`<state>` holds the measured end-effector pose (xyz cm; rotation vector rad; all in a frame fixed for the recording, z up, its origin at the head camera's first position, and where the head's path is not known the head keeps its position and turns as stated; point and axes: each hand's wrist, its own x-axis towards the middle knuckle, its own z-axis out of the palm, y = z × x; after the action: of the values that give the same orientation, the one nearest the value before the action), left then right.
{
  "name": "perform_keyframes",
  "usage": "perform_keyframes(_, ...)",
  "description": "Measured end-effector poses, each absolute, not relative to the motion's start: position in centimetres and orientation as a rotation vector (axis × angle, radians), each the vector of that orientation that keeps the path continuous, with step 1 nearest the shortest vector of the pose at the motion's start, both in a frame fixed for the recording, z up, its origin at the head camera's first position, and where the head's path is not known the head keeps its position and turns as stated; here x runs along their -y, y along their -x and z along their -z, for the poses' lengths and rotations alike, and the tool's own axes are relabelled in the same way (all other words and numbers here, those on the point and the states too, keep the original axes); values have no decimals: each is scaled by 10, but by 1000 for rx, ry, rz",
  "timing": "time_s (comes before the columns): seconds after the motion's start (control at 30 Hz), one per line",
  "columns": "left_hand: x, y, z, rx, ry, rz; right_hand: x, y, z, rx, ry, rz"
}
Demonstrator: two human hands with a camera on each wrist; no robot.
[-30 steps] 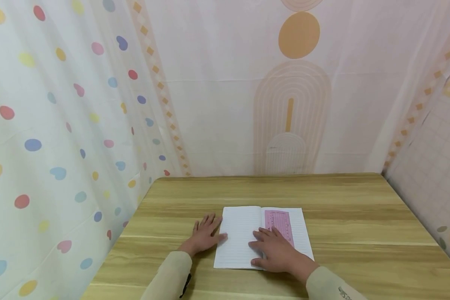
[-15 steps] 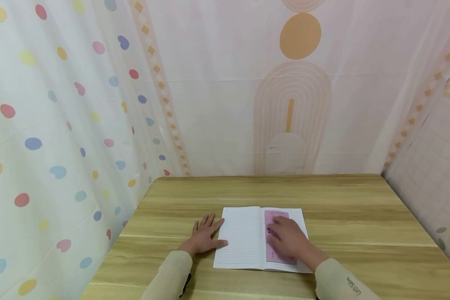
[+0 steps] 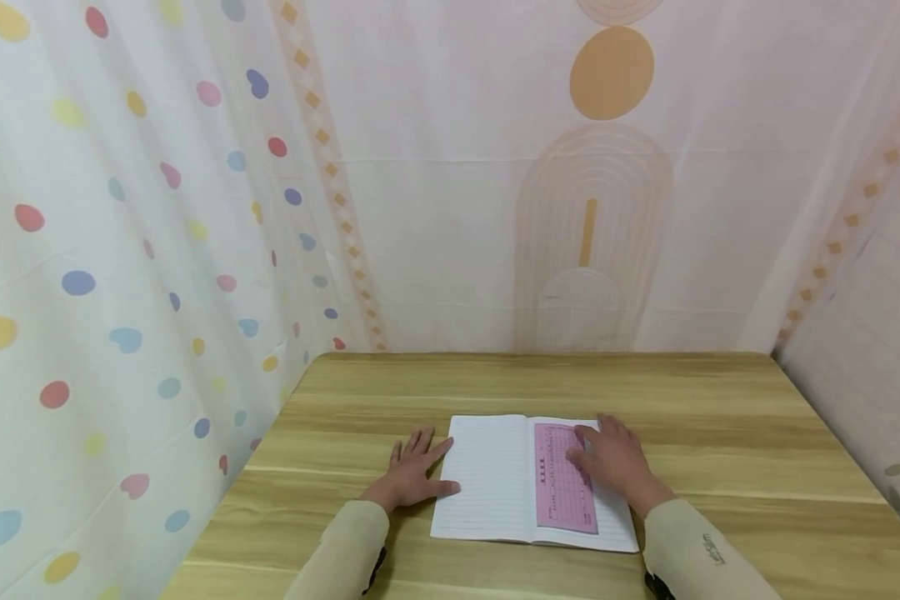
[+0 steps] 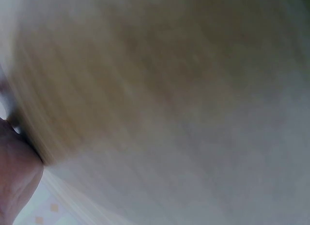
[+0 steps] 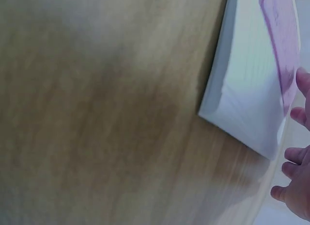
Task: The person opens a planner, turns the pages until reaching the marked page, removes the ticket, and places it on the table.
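An open lined notebook (image 3: pixel 487 479) lies flat on the table, with a pink printed slip of paper (image 3: pixel 562 492) on its right page. My left hand (image 3: pixel 414 475) rests with spread fingers at the notebook's left edge, its thumb and forefinger touching the page. Over the right page's far outer part is my right hand (image 3: pixel 621 460), its fingers extended and its thumb side at the slip's right edge. In the right wrist view the notebook (image 5: pixel 247 94), the pink slip (image 5: pixel 283 45) and my right hand's fingertips (image 5: pixel 292 154) show. Only a bit of my left hand (image 4: pixel 19 174) appears in the left wrist view.
The wood-grain table (image 3: pixel 727 467) extends around the notebook on all sides. A curtain with coloured dots (image 3: pixel 157 275) hangs on the left, and a pale patterned curtain (image 3: pixel 450 233) hangs behind the table's far edge.
My right hand has moved rightward from the notebook's centre fold, across the pink slip to the right page's outer edge, uncovering most of the slip. My left hand stays at the left edge.
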<state>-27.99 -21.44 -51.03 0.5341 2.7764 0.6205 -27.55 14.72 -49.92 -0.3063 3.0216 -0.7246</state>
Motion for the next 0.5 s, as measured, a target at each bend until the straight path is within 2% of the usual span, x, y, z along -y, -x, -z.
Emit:
perform_keyframes(0.23,212,280,511,-2777,-545,-606,-152,277,503,-2990,232,663)
perform_keyframes(0.5,213,281,512,-2786,-546,-603,-150,274,501,-3027,271,652)
